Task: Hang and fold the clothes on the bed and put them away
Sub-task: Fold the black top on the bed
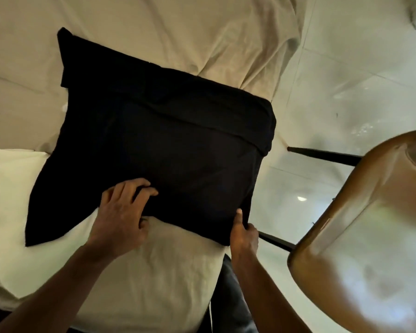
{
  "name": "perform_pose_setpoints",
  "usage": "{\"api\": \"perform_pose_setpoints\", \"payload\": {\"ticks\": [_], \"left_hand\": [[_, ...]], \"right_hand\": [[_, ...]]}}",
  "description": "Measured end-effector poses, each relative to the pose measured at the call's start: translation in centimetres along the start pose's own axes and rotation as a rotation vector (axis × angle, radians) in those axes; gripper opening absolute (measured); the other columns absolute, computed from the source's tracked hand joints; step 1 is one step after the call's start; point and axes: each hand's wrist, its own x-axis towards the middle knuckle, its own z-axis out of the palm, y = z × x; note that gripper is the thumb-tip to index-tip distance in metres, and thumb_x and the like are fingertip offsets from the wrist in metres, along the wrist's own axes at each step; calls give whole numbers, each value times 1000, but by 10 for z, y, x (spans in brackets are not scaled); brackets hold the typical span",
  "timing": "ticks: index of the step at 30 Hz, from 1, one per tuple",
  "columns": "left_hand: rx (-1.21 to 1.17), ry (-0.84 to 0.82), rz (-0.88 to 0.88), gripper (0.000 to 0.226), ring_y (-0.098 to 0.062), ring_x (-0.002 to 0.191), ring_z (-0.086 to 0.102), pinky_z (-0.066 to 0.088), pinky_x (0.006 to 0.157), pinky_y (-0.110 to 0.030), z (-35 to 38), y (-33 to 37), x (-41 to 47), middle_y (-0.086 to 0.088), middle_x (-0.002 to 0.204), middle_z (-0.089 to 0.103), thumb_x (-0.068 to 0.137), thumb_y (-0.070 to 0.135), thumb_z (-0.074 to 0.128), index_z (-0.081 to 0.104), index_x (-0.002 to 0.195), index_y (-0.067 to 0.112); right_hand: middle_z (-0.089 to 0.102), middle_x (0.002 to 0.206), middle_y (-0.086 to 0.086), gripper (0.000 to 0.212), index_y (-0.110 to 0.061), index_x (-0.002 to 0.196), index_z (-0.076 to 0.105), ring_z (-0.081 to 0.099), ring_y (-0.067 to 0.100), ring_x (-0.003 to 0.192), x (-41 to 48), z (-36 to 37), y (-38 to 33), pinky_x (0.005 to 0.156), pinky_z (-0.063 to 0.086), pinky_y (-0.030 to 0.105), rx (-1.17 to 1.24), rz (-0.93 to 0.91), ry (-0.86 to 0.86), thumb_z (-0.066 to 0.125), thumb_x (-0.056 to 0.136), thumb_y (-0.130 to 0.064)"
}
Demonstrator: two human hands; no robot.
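On the bed (154, 272) at mid-frame the black garment (168, 145) lies half-folded; my left grip (123, 212) holds its near edge, my right grip (244, 233) pinches its lower-right corner; final folds and storing remain.

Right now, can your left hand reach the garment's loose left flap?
Probably yes: the loose flap of the black garment lies uncovered on the bed beside the left hand, nothing between them.

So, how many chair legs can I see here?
2. One leg points left from the chair beside the black cloth's far right corner; the other leg is nearer, beside the right hand. More may be hidden under it.
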Motion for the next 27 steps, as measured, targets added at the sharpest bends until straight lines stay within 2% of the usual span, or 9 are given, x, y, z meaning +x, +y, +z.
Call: {"api": "perform_pose_setpoints", "payload": {"ticks": [4,7,9,11,14,18,20,22,27], "left_hand": [[90,-3,127,68,-34,122,54,52,88,-51,0,-19,-4,-10,141,51,62,11,83,64,127,17],[105,79,217,54,-34,103,61,60,68,-45,0,-31,3,-12,129,57,70,2,82,69,122,12],[132,125,300,43,-34,93,61,60,62,-44,-2,-37,10,-12,116,60,77,-1,77,71,118,10],[202,131,382,30,-34,87,58,56,63,-46,-4,-42,8,-13,104,60,86,7,63,71,115,10],[294,111,426,35,-33,84,56,44,68,-45,-14,-45,4,-11,96,60,87,21,46,73,108,13],[162,90,354,35,-28,88,61,43,75,-44,-39,-45,4,-3,98,62,85,28,44,74,102,19],[36,76,291,36,-28,89,66,45,79,-44,-54,-42,9,-2,100,64,85,24,43,72,104,18],[-44,83,241,33,-29,88,68,47,79,-42,-67,-41,24,-1,98,64,85,14,46,70,108,18],[-149,99,184,31,-29,95,65,44,83,-34,-100,-31,82,-3,99,66,92,-3,59,71,111,19]], "right_hand": [[73,97,14,40,-8,103,70,70,37,90,-16,-2,26,87,60,49,280,9,142,63,100,-47],[66,85,6,29,-10,96,65,63,23,71,-24,-6,28,71,60,40,455,-25,184,65,101,-38],[62,79,2,29,-9,99,66,59,17,65,-24,-9,27,71,60,39,471,-66,207,65,101,-37],[60,76,-1,26,-11,98,66,58,14,64,-24,-14,33,77,60,40,470,-100,229,66,101,-36],[58,84,-3,18,-13,105,63,59,16,70,-26,-19,31,81,61,40,511,-78,228,67,101,-30],[65,119,11,22,-25,119,63,71,28,95,-25,-28,25,75,65,38,720,-29,192,66,100,-12],[69,114,15,27,-27,118,68,69,25,79,-27,-40,17,69,65,37,717,-31,103,62,101,-6],[71,102,17,25,-17,114,73,61,22,64,-31,-54,1,74,62,41,700,-36,-26,54,104,-4],[75,100,12,23,-12,111,74,68,22,78,-18,-79,-49,78,61,36,698,-47,-203,51,106,-11]]}}
